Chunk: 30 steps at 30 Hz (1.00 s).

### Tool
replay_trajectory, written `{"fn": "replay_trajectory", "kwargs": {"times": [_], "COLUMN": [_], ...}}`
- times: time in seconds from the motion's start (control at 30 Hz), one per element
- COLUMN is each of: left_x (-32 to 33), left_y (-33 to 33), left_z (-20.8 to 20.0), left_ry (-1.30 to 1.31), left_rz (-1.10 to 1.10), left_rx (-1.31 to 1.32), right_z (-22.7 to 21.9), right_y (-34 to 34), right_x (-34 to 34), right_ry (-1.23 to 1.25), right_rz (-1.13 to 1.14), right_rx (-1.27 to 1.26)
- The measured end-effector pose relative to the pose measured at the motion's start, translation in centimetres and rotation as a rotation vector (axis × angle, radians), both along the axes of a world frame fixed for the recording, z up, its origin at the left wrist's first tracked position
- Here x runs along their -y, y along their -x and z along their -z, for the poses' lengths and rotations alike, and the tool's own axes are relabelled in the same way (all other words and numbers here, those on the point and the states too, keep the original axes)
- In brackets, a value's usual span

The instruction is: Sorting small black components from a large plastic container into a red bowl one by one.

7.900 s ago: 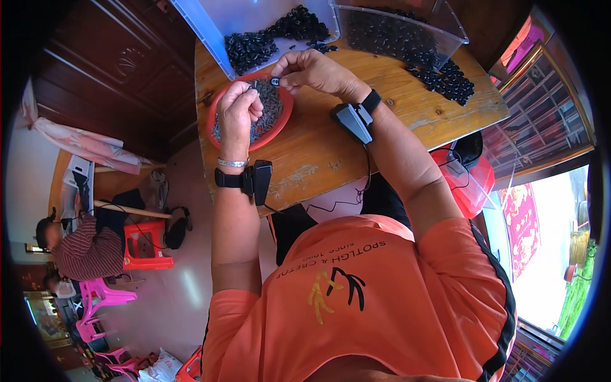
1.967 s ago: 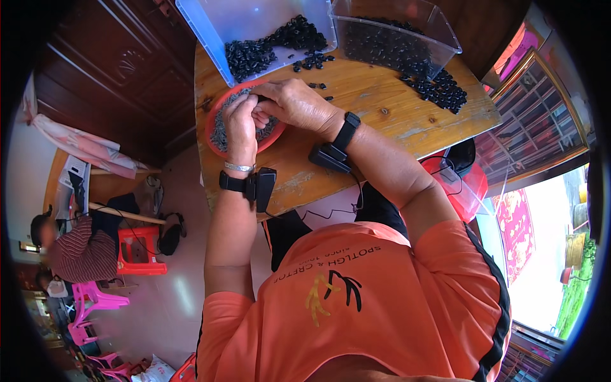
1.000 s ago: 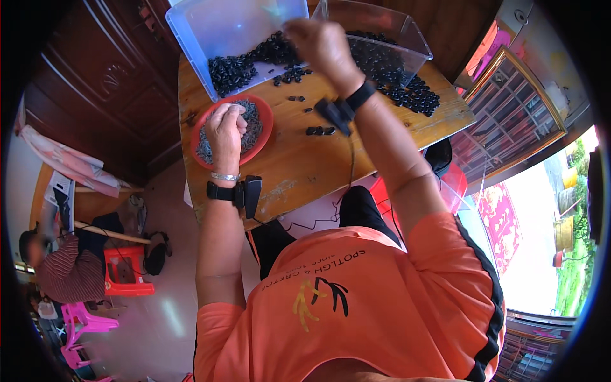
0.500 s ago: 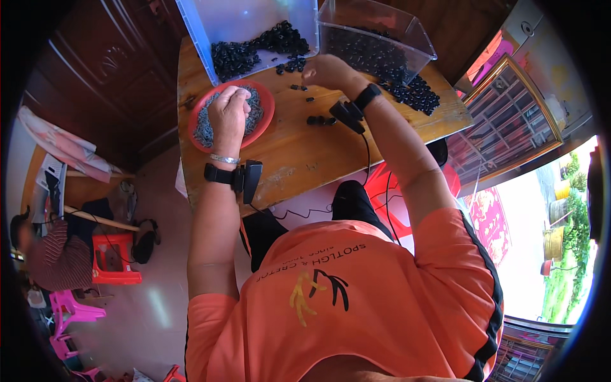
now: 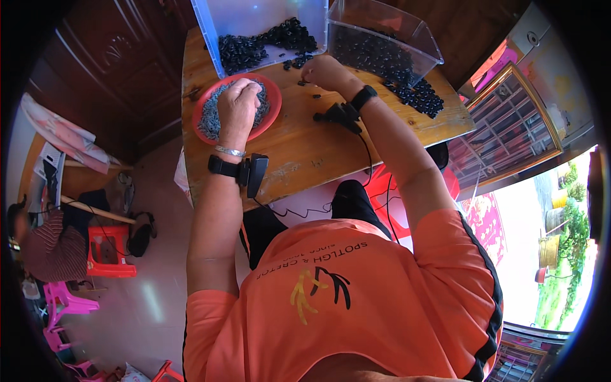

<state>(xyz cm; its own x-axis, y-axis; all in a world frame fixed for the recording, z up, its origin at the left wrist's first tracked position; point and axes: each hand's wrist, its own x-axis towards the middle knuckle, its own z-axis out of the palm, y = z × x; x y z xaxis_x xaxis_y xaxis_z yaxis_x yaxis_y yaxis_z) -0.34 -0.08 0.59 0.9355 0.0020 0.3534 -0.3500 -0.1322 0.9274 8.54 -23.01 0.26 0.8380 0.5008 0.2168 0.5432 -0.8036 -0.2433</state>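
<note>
My left hand (image 5: 237,113) is closed, held over a round red-orange plate (image 5: 276,108) heaped with small grey metal pieces (image 5: 210,114); whatever its fingers pinch is too small to make out. Further right, my right hand (image 5: 328,72) is at the tabletop with bent, closed fingers. A small black piece (image 5: 301,83) lies by its fingertips, and another black piece (image 5: 316,96) lies nearer to me. What the right fingers hold, if anything, is hidden. Just beyond that hand are several loose black pieces (image 5: 296,62).
A clear bin (image 5: 212,38) lies on its side at the back, spilling black parts (image 5: 242,53). Right of it, a clear box (image 5: 433,56) holds more, with a black heap (image 5: 420,99) beside it. All stand on a wooden table (image 5: 299,149). Cables hang from my wrist straps.
My right hand has come down slightly toward the small black pieces on the table. My left hand stays closed over the plate, its fingers a little turned. The whole view has shifted slightly.
</note>
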Motion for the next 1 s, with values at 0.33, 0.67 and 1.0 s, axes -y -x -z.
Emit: {"fn": "replay_trajectory", "kwargs": {"times": [0.33,0.67,1.0], "left_x": [-0.1,-1.0,-1.0], "left_y": [-0.7,-1.3,-1.4], "left_z": [0.8,1.1,0.9], "left_ry": [-0.085,-0.052,0.213], "left_rz": [0.082,0.017,0.058], "left_rx": [-0.108,-0.164,-0.235], "right_z": [-2.3,-1.1,-0.1], "right_y": [2.0,1.6,1.9], "right_x": [-6.1,-7.6,-8.1], "right_ry": [-0.836,-0.803,-0.965], "right_rz": [-0.206,-0.274,-0.363], "right_rx": [-0.643,-0.601,-0.672]}}
